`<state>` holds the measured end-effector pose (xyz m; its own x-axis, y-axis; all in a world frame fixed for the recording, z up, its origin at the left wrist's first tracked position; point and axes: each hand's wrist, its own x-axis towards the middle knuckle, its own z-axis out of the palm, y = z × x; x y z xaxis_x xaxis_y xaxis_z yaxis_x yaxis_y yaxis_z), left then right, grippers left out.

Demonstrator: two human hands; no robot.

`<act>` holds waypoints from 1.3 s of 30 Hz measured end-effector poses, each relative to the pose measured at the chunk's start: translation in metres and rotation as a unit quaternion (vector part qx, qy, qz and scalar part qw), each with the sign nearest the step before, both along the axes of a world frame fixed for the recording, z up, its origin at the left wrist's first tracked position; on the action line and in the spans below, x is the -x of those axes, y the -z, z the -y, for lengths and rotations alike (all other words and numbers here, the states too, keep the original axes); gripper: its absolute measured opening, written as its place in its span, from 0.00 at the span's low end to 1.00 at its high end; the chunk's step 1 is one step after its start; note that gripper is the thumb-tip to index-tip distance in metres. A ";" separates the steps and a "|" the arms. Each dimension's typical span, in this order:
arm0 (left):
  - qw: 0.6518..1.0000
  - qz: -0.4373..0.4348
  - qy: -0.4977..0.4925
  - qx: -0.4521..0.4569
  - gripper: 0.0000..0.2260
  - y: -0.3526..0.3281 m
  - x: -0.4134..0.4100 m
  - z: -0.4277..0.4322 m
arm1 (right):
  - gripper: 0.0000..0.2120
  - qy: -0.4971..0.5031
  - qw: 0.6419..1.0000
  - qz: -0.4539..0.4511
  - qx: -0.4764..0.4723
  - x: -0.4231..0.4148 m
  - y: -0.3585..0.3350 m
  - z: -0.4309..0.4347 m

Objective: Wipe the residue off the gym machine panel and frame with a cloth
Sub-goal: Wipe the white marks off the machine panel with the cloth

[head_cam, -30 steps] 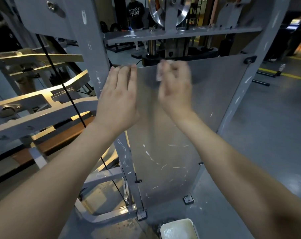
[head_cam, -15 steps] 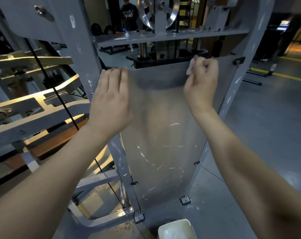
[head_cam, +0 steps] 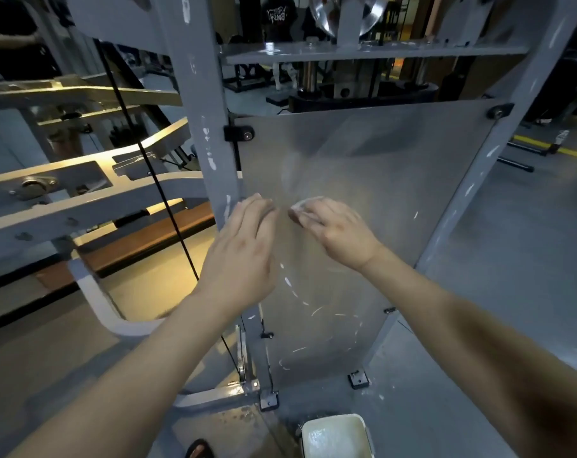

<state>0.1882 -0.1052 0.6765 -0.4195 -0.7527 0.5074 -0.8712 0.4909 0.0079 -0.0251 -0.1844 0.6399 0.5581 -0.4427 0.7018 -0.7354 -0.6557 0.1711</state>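
Observation:
A translucent grey panel (head_cam: 379, 166) is bolted between two grey frame posts of the gym machine; white residue streaks mark its lower half (head_cam: 317, 310). My right hand (head_cam: 336, 231) grips a small white cloth (head_cam: 302, 206) and presses it against the panel's middle left. My left hand (head_cam: 244, 252) lies flat with straight fingers on the panel's left edge, beside the left frame post (head_cam: 204, 133), which carries white flecks. Most of the cloth is hidden under my fingers.
A white tub (head_cam: 335, 436) stands on the floor below the panel. A black cable (head_cam: 148, 166) runs diagonally left of the post, past pale lever arms (head_cam: 82, 196). A person in a black shirt (head_cam: 279, 14) stands behind the machine. Weight stack (head_cam: 363, 97) sits behind the panel.
My right hand with the cloth swept from the panel's top right edge down to its middle left. My left hand slid down the panel's left edge too.

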 end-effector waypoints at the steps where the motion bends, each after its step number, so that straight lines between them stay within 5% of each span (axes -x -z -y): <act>1: 1.000 0.001 -0.003 -0.013 0.27 0.005 -0.002 0.000 | 0.13 -0.008 1.000 0.011 0.016 0.003 -0.015 0.001; 5: 0.999 0.020 -0.029 -0.040 0.27 0.019 -0.007 0.006 | 0.18 0.064 0.978 0.177 0.091 0.000 -0.072 0.012; 7: 0.997 0.031 -0.040 -0.057 0.29 0.026 -0.009 0.010 | 0.13 0.067 0.971 0.213 0.085 -0.019 -0.071 0.011; 9: 0.996 0.039 -0.050 -0.061 0.29 0.032 -0.012 0.012 | 0.11 0.012 0.985 0.156 0.074 -0.028 -0.047 0.007; 12: 0.995 0.044 -0.057 -0.064 0.28 0.037 -0.012 0.012 | 0.15 -0.047 0.995 -0.058 0.067 -0.012 -0.018 0.004; 14: 0.994 0.042 -0.061 -0.076 0.29 0.038 -0.010 0.013 | 0.15 -0.052 0.994 -0.061 0.073 -0.007 -0.033 0.010; 20: 0.993 0.027 -0.064 -0.093 0.29 0.045 -0.006 0.010 | 0.16 -0.010 0.985 0.127 0.119 -0.034 -0.067 0.015; 26: 0.987 0.044 -0.071 -0.139 0.30 0.050 -0.013 0.009 | 0.14 -0.060 0.989 -0.125 0.042 -0.019 -0.012 0.009; 33: 0.988 0.015 -0.059 -0.143 0.27 0.049 -0.011 0.008 | 0.16 -0.013 0.980 0.132 0.145 -0.049 -0.064 0.019; 39: 0.989 0.007 -0.028 -0.144 0.21 0.049 -0.020 0.010 | 0.15 -0.072 0.989 -0.115 0.057 -0.031 0.004 0.009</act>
